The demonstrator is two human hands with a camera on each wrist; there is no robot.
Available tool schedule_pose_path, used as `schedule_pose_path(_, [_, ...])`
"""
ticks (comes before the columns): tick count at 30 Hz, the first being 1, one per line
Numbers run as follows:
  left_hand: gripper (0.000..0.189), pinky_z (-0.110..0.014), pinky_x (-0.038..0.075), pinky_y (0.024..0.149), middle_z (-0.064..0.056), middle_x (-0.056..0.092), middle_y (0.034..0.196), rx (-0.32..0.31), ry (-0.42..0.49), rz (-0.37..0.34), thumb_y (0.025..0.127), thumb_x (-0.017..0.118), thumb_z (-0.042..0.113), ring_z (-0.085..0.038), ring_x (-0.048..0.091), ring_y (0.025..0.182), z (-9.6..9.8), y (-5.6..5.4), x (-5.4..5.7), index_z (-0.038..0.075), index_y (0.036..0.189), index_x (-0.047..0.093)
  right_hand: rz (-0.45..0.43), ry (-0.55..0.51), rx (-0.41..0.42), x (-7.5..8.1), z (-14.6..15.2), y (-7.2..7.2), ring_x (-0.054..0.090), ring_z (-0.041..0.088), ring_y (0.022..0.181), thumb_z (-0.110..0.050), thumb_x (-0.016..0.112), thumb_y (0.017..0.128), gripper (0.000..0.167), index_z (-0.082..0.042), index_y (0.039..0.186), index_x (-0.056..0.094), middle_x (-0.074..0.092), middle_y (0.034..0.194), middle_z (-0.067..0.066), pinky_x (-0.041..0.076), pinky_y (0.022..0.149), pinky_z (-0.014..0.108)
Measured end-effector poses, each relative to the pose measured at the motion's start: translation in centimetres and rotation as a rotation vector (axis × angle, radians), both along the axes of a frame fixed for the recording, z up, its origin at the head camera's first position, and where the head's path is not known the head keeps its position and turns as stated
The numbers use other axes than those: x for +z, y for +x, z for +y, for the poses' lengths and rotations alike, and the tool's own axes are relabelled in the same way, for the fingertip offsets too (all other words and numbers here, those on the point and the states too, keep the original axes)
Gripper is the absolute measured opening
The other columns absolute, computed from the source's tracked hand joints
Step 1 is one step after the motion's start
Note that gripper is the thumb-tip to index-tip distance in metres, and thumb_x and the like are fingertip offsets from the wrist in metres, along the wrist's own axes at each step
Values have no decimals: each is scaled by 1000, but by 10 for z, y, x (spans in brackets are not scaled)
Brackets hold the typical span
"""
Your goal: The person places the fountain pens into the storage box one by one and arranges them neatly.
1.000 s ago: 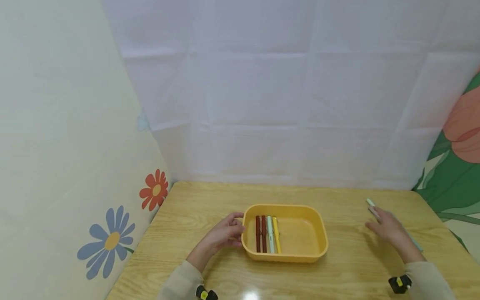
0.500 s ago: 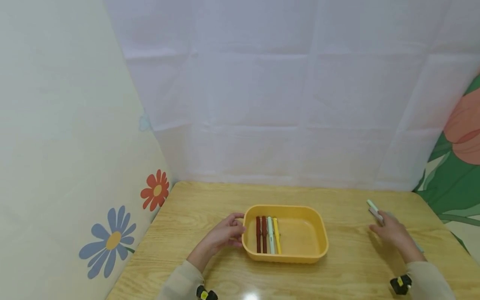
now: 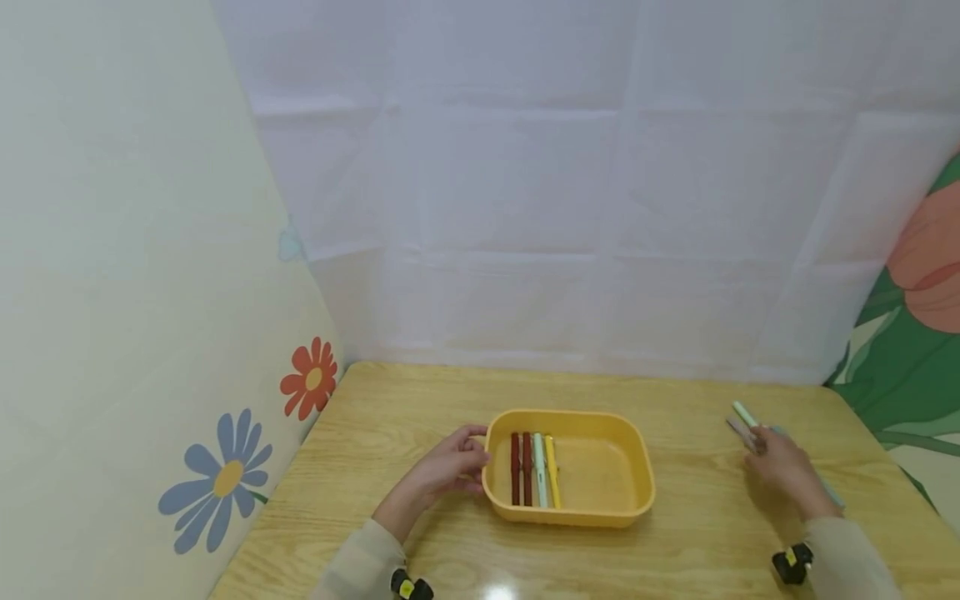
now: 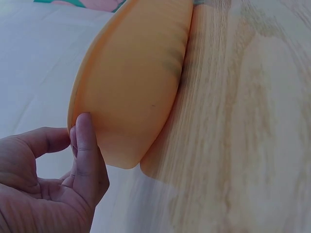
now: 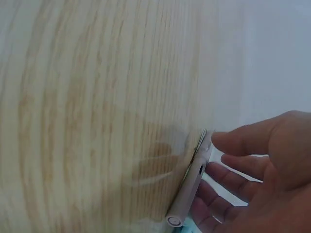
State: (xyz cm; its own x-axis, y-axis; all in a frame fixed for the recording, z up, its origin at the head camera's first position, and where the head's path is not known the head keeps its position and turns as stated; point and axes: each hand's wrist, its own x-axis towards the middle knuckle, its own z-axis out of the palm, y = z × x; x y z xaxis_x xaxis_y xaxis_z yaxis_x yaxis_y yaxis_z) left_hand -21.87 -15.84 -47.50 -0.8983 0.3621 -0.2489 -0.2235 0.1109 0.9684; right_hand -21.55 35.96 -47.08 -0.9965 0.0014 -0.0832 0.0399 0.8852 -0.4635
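Observation:
My left hand (image 3: 447, 467) pinches the left rim of a yellow plastic basket (image 3: 607, 518) between thumb and fingers; in the left wrist view the hand (image 4: 63, 170) is at the end of the basket's wall (image 4: 136, 87). Inside it, side by side at the left, lie two dark red pens (image 3: 527, 471), a mint pen (image 3: 540, 471) and a yellow pen (image 3: 552, 471). Toward the table's right side, my right hand (image 3: 783, 467) holds a pale pinkish-grey pen (image 5: 187, 187) between thumb and fingertips, low over the wood. Part of that pen is hidden by the hand in the head view.
A light green pen (image 3: 742, 412) lies just beyond the right hand. A bluish pen (image 3: 832, 493) shows from under the right wrist. The wood-grain table (image 3: 420, 392) meets a white cloth backdrop (image 3: 525, 250), with flower-printed sheets (image 3: 225, 333) at the sides.
The right hand's fingers have closed on the pinkish-grey pen, whose far end has swung slightly left, away from the light green pen. The left hand stays on the basket.

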Motion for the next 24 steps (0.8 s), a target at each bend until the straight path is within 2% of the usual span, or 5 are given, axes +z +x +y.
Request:
schedule_pose_path(4, [59, -28, 58, 64, -8, 53, 97, 4, -4, 2, 94, 61, 9, -16, 59, 74, 0, -1, 1, 0, 148, 37, 38, 9, 12, -3, -3, -6, 57, 54, 106, -2, 58, 89, 49, 23, 129, 46, 60, 115, 39, 48, 91, 61])
schedule_pose_path(6, [59, -28, 58, 64, -7, 53, 97, 4, -5, 2, 94, 62, 9, -16, 59, 74, 0, -1, 2, 0, 148, 37, 28, -10, 5, -3, -6, -8, 58, 51, 104, 1, 58, 87, 47, 22, 128, 48, 61, 112, 36, 49, 90, 60])
schedule_pose_path(13, [59, -28, 58, 62, -6, 53, 95, 1, -5, 14, 94, 61, 9, -15, 60, 73, 2, 4, 0, -2, 147, 37, -56, -59, -20, -5, -17, -11, 59, 38, 92, 2, 63, 83, 41, 18, 119, 54, 61, 101, 28, 51, 82, 51])
schedule_pose_path(20, [60, -27, 57, 62, -6, 53, 96, 6, -1, 11, 93, 61, 9, -15, 60, 73, 2, 2, -1, -2, 147, 37, -164, -126, -78, -6, -25, -15, 60, 37, 93, -3, 61, 88, 41, 19, 121, 51, 59, 108, 33, 55, 73, 43])
schedule_pose_path(24, [61, -27, 57, 63, -6, 53, 96, 10, -5, 8, 92, 62, 9, -15, 60, 74, 1, 2, 2, -1, 147, 38, -161, -158, -98, -6, -29, -17, 61, 33, 86, -6, 64, 87, 39, 17, 116, 53, 62, 100, 27, 55, 68, 40])
